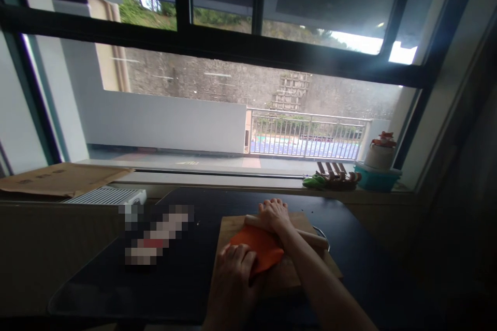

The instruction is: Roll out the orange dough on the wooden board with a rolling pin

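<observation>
Bearing down with the right hand (275,213) on the rolling pin (312,239), fingers bent over it toward the far side, and apparently holding it near its left end, leaving a bare length in view to the right of the wrist. Resting with the left hand (235,264) on the near left edge of the orange sheet (264,248), fingers close together rather than spread; impossible to tell between a pinch and a plain press, with the underside hidden. To be found between both hands: that same sheet, laid on the wooden board (230,226), far edge up against or just under the pin. Beneath all this, a dark table (171,289); well to the left of the left hand, something pixelated (159,238) past recognising. Beyond the right hand and off to its right, on the window ledge, a turquoise box (376,178). Judging by the pose, probably partway through rolling the sheet out, steadying with the left while working the pin with the right. Likely calls next for drawing the pin back across the sheet under even weight, first easing the left fingers out of its path to avoid pinching them or creasing the edge.
</observation>
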Demonstrator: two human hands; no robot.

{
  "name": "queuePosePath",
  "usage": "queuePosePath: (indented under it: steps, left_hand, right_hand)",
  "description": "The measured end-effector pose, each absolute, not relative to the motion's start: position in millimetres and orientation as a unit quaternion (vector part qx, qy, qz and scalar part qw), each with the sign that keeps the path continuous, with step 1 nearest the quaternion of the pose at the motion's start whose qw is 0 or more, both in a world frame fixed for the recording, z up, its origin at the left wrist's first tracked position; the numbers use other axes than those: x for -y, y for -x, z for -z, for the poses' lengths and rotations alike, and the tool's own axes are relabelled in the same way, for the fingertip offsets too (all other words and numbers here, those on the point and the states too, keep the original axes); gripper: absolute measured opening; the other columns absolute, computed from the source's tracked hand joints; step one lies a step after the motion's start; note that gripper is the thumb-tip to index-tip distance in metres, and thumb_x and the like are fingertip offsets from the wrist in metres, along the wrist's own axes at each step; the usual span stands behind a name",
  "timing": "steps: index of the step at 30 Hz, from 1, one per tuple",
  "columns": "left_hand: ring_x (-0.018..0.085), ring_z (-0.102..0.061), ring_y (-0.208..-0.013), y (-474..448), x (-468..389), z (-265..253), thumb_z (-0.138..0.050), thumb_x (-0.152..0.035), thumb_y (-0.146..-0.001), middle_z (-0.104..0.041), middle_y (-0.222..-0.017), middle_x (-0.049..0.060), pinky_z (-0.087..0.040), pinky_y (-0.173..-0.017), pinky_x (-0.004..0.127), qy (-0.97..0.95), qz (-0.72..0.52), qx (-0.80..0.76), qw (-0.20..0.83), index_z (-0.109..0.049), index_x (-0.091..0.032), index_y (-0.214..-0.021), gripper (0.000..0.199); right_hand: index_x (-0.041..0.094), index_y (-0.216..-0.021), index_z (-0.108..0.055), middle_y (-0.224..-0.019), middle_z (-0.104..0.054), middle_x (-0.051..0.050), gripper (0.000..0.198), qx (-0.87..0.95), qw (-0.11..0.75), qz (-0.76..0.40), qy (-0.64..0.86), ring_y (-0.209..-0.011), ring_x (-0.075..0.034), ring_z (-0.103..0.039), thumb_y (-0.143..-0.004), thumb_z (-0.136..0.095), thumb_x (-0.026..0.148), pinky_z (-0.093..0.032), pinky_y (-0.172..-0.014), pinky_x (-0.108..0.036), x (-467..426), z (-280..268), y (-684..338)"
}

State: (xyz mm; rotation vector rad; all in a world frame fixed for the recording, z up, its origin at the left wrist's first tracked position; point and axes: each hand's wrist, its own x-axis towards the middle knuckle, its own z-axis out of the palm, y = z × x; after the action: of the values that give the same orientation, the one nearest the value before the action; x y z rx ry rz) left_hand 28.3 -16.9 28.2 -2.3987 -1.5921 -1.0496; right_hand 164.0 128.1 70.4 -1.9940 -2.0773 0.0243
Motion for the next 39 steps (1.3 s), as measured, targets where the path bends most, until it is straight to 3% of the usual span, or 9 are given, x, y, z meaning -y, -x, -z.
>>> queuePosePath:
  steps: [9, 17, 26, 33, 39]
  left_hand:
    - [0.029, -0.059, -0.103, -25, 16, -26, -0.061, -0.021, -0.080, -0.066, -0.105, 0.008, -0.045, -0.093, 0.047, 0.790, 0.312, 0.526, 0.042, -0.065, -0.019, -0.096, 0.017]
    - [0.027, -0.059, -0.101, -27, 19, -29, -0.059, -0.020, -0.080, -0.066, -0.104, 0.006, -0.047, -0.091, 0.045, 0.789, 0.308, 0.531, 0.041, -0.064, -0.022, -0.094, 0.014]
    - [0.028, -0.059, -0.100, -27, 21, -35, -0.057, -0.020, -0.080, -0.065, -0.102, 0.007, -0.046, -0.090, 0.045, 0.795, 0.296, 0.529, 0.035, -0.063, -0.020, -0.091, 0.012]
    - [0.027, -0.058, -0.101, -27, 18, -30, -0.057, -0.020, -0.081, -0.064, -0.105, 0.007, -0.046, -0.091, 0.045, 0.796, 0.309, 0.519, 0.043, -0.062, -0.021, -0.096, 0.015]
    - [0.027, -0.059, -0.099, -27, 20, -33, -0.058, -0.020, -0.080, -0.065, -0.102, 0.006, -0.047, -0.089, 0.043, 0.793, 0.305, 0.526, 0.046, -0.063, -0.021, -0.091, 0.012]
  right_hand:
    - [0.022, -0.101, -0.069, -0.117, -0.063, -0.010, 0.051, 0.754, 0.160, 0.013, 0.637, -0.118, -0.028, -0.045, -0.099, -0.024, 0.047, -0.031, -0.099, -0.044, -78, -60, -147]
    - [0.015, -0.110, -0.068, -0.128, -0.056, -0.017, 0.046, 0.712, 0.147, 0.011, 0.686, -0.126, -0.032, -0.039, -0.097, -0.031, 0.041, -0.026, -0.103, -0.049, -128, -70, -162]
    - [0.021, -0.109, -0.067, -0.133, -0.054, -0.013, 0.048, 0.742, 0.171, 0.032, 0.648, -0.133, -0.029, -0.032, -0.100, -0.026, 0.045, -0.022, -0.107, -0.048, -78, -59, -144]
    - [0.017, -0.112, -0.066, -0.127, -0.055, -0.016, 0.044, 0.706, 0.134, -0.013, 0.695, -0.124, -0.031, -0.041, -0.096, -0.032, 0.041, -0.028, -0.101, -0.051, -124, -71, -162]
    - [0.018, -0.111, -0.065, -0.129, -0.054, -0.015, 0.045, 0.729, 0.154, -0.001, 0.667, -0.129, -0.030, -0.037, -0.099, -0.028, 0.041, -0.027, -0.103, -0.048, -93, -65, -147]
